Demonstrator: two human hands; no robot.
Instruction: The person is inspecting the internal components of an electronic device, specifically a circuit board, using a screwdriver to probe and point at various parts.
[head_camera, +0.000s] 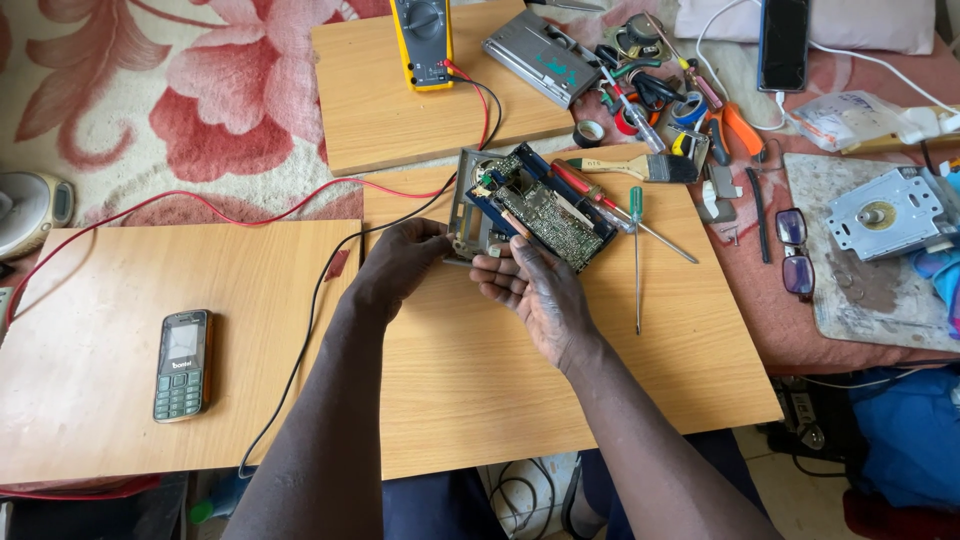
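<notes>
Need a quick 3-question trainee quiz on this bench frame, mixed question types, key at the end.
1. True or false: both the left hand and the right hand touch the opened device with the exposed circuit board.
2. Which lies just right of the device on the wooden board?
A. green-handled screwdriver
B. keypad phone
C. yellow multimeter
3. Fill in: the pair of glasses lies on the ___ cloth, right of the board.

Key:
1. True; the left hand grips its left edge, the right hand supports its near edge.
2. A
3. pink
</notes>
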